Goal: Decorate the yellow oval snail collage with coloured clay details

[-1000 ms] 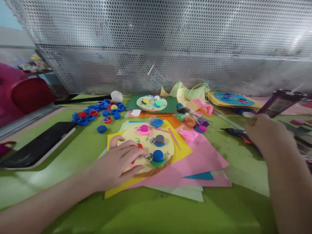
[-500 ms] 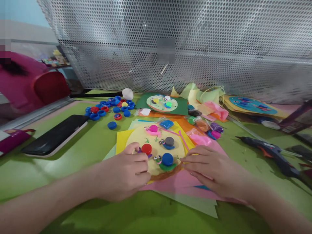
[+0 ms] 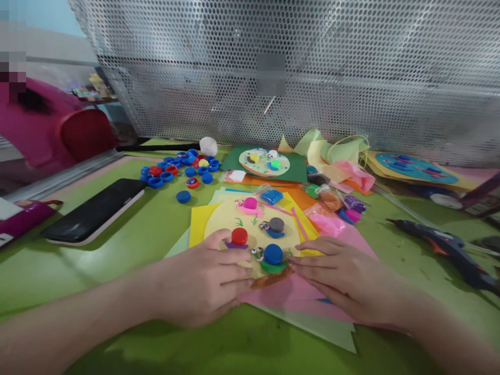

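A round pale-yellow card [image 3: 219,216] lies on coloured paper sheets, decorated with clay snails that have bottle-cap shells. The red-capped snail [image 3: 239,237] is beside my left hand [image 3: 211,276], partly covered by its thumb and index finger. That hand stretches its fingers over the card's lower left edge. Brown clay [image 3: 271,278] runs along the near rim. At its right end rest the fingertips of my right hand [image 3: 336,273], outstretched and slightly apart. Between the hands sits the blue-capped snail [image 3: 273,255] with googly eyes. A grey-capped snail [image 3: 276,225] and a pink snail [image 3: 250,205] are farther back.
Bottle caps [image 3: 167,172] are heaped at back left, behind a black phone [image 3: 96,211]. A glue gun [image 3: 445,245] lies at right. Clay packets [image 3: 328,221] and paper scraps [image 3: 344,151] surround two other decorated cards. A perforated metal panel [image 3: 234,67] stands behind. Someone in pink sits far left.
My left hand has shifted right and its fingers now reach farther along the near rim, over part of the brown clay. My right hand stays at the rim. The view has shifted slightly.
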A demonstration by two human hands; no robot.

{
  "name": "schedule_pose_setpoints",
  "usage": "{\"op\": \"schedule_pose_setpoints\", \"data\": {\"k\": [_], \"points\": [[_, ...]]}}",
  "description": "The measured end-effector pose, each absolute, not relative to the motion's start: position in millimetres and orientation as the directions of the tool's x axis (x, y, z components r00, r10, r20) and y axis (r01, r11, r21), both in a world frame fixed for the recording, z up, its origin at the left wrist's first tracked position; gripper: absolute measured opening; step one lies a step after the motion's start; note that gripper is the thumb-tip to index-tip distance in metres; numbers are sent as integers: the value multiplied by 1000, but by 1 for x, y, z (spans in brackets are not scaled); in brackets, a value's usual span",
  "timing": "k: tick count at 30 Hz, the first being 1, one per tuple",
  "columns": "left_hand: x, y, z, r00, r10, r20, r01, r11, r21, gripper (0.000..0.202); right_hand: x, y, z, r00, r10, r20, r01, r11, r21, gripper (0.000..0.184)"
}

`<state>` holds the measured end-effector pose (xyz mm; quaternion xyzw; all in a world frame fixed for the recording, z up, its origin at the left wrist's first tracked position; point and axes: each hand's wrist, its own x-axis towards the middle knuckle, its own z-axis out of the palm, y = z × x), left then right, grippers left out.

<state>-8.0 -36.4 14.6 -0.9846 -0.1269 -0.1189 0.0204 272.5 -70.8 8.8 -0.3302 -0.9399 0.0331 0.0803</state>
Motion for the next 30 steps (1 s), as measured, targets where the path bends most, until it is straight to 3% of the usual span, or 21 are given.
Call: {"op": "schedule_pose_setpoints", "data": {"k": [3,12,21,30], "points": [[-9,-36,11,949,182,256,190,-982,-7,27,270,-71,9,-770,622,142,608,783,-134,35],[-8,-35,13,936,216,278,222,-975,10,26,273,-71,10,-771,625,120,612,780,-130,40],[-7,-36,8,950,157,272,169,-985,-22,27,273,-69,8,-767,636,84,624,770,-133,39],[-9,-36,4,959,152,239,150,-988,27,30,274,-70,6,-709,701,75,688,711,-146,53]]}}
